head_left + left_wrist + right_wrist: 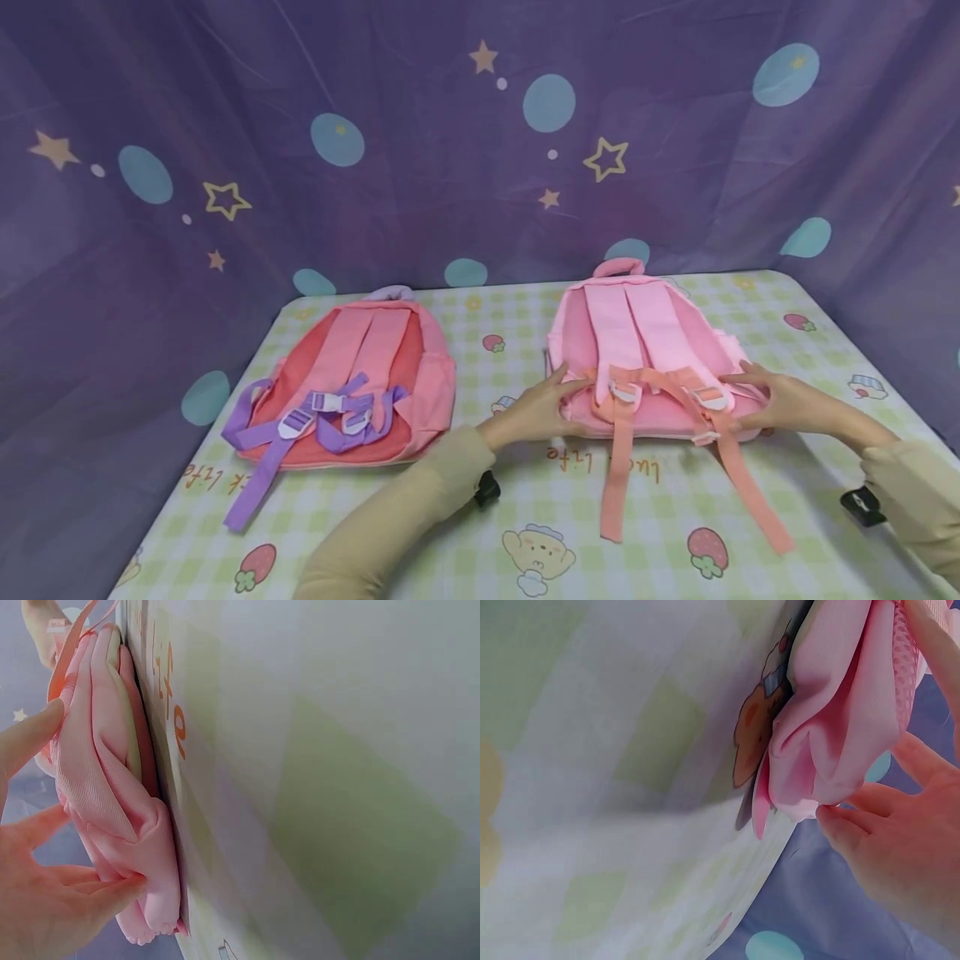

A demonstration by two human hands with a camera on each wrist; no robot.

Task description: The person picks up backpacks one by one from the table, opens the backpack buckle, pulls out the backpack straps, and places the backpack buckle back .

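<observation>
A light pink backpack [579,329] lies with its shoulder straps [652,321] facing up, on the right half of the table. Its orange webbing [618,479] trails toward the near edge. At the bag's lower left side my left hand [528,410] has its fingers spread and touching the fabric; the left wrist view shows fingertips against the folded pink side [97,780]. On the opposite side my right hand [798,404] touches the lower right corner, fingers extended. In the right wrist view, fingertips meet the bulging side pocket [817,761]. The bag's underside is hidden.
A second backpack, coral pink [360,350] with purple webbing [258,483], lies straps-up on the left. A green checked cloth [442,533] with printed strawberries covers the table. Behind hangs a purple curtain [420,208] with stars and dots.
</observation>
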